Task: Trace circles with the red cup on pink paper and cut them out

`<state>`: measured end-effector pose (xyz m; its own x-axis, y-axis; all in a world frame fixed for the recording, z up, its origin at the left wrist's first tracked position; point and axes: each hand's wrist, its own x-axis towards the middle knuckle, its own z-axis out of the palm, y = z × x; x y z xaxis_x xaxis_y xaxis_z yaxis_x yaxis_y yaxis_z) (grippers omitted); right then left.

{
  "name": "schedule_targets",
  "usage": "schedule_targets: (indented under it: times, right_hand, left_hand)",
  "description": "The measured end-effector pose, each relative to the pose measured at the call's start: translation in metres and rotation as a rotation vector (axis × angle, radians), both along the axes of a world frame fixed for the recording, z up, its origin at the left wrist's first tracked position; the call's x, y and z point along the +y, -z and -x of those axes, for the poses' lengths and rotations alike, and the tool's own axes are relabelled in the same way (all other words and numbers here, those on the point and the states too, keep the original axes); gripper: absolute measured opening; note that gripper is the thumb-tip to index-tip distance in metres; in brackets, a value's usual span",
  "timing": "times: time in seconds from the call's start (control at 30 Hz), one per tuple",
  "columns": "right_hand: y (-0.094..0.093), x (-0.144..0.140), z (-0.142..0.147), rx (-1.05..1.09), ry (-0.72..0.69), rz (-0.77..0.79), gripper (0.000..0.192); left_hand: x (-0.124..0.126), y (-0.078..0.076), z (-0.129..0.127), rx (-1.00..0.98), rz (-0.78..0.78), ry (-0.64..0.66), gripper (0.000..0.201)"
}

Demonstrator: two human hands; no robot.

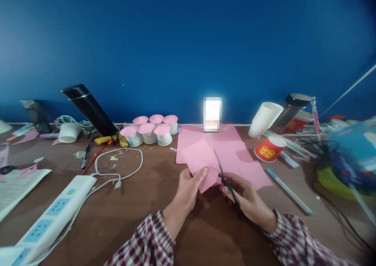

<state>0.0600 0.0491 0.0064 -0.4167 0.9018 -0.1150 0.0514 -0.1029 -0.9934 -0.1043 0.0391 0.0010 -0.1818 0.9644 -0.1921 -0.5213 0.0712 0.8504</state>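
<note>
Your left hand (188,188) pinches a pink sheet (199,158) | your right hand (245,197) grips scissors (225,181) at the sheet's 4 o'clock | pink-topped cups (147,136) at the sheet's 10

Lighting: dim overall; one glaring screen (212,111).
Screen blown white, pixelated, haloed against the blue wall (176,43); soft shadows on the desk (147,203); upper right corner black; blue item (354,144) at right edge blurred.
</note>
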Motion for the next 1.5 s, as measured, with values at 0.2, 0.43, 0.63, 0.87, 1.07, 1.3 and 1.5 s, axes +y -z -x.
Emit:
schedule_targets:
  times: [0.2, 0.43, 0.63, 0.87, 1.07, 1.3, 1.5]
  right_hand:
    - [0.0013, 0.0007, 0.0004, -0.002, -0.016, -0.022, 0.041]
    - [0.0002, 0.0008, 0.0004, -0.014, -0.020, -0.018, 0.041]
    - [-0.0012, 0.0008, 0.0001, -0.019, -0.021, -0.027, 0.042]
    - [0.0011, 0.0009, -0.0002, -0.024, -0.011, -0.039, 0.043]
    - [0.0005, 0.0005, 0.0003, -0.010, -0.008, -0.017, 0.043]
    - [-0.0013, 0.0007, 0.0015, -0.026, 0.008, -0.015, 0.047]
    - [0.0004, 0.0007, -0.0003, -0.030, 0.003, -0.032, 0.046]
  left_hand:
    - [-0.0001, -0.0005, -0.0006, 0.004, -0.023, 0.008, 0.031]
    - [-0.0002, -0.0008, -0.0011, -0.009, -0.025, 0.011, 0.029]
    - [-0.0001, -0.0009, -0.0010, -0.014, -0.028, 0.022, 0.030]
    - [0.0000, -0.0017, -0.0012, -0.003, -0.010, 0.007, 0.031]
    - [0.0004, -0.0009, -0.0013, -0.004, -0.018, 0.007, 0.029]
    - [-0.0003, 0.0001, -0.0013, -0.014, -0.018, 0.006, 0.034]
    - [-0.0003, -0.0011, -0.0010, -0.011, -0.023, 0.009, 0.033]
